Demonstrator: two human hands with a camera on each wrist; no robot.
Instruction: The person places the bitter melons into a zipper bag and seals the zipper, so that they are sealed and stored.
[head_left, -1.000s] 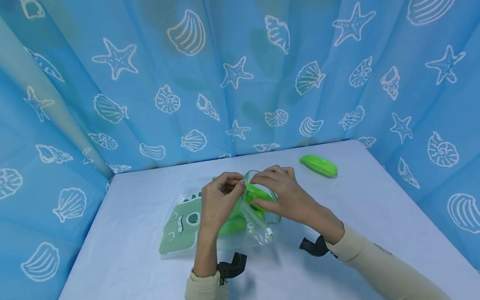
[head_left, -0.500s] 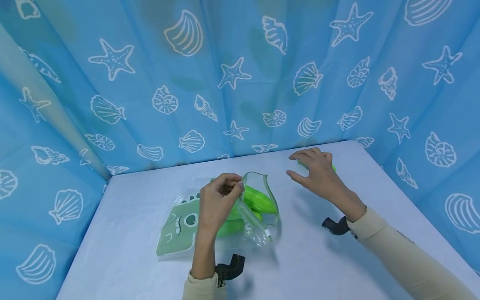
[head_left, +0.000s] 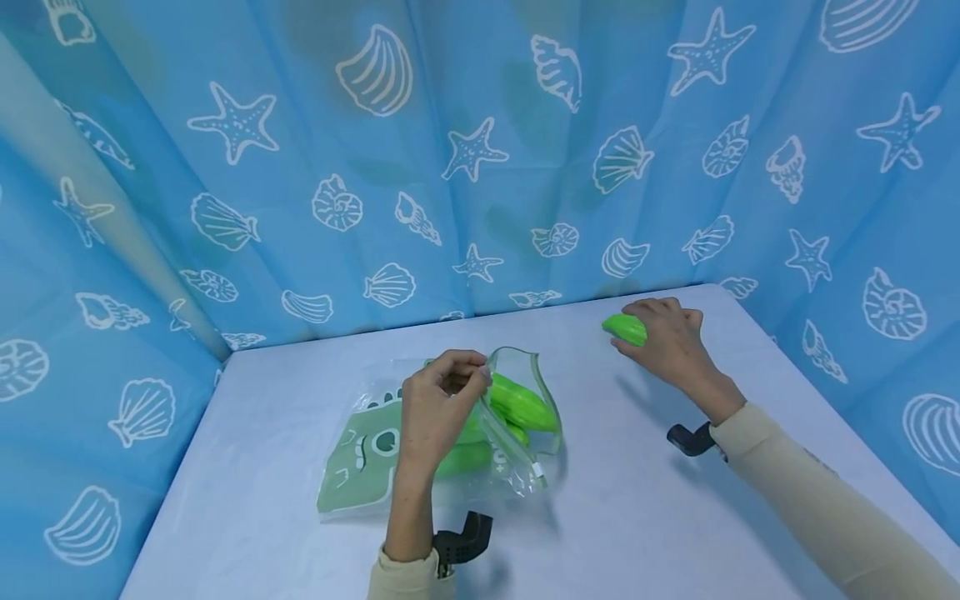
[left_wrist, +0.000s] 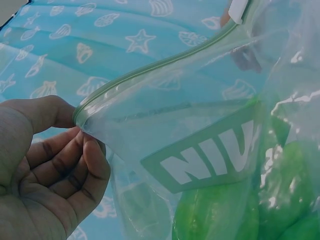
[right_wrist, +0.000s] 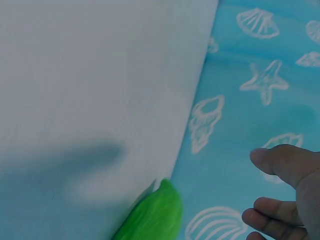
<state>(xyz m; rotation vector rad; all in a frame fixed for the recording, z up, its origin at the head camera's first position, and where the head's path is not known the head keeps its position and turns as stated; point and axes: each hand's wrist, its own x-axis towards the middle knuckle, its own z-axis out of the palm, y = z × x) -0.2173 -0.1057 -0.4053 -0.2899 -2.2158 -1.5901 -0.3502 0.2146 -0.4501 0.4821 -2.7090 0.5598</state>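
Note:
At the left-centre of the table, a clear slider zip bag [head_left: 360, 462] with a green cartoon-face print lies with its mouth gaping to the right. Several bright green, ridged cucumbers [head_left: 525, 406] are inside it. My left hand [head_left: 438, 408] pinches the bag's green-edged rim between thumb and fingertips; this pinch [left_wrist: 55, 160] shows closely in the left wrist view. Toward the back right, my right hand [head_left: 669, 342] is over a loose cucumber [head_left: 624, 328], partly hiding it. In the right wrist view, thumb and fingers stand apart, with the cucumber's tip [right_wrist: 157, 215] beside them.
A white-covered table [head_left: 247, 450] is bordered at the back and sides by a blue curtain [head_left: 420, 167] with white shell and starfish prints. The bag's white slider [head_left: 537, 469] sits at the near end of its mouth. Black wrist cameras [head_left: 465, 537] are on both wrists.
My right hand has left the bag's mouth and travelled right and back to the loose cucumber. My left hand has kept its pinch on the bag rim.

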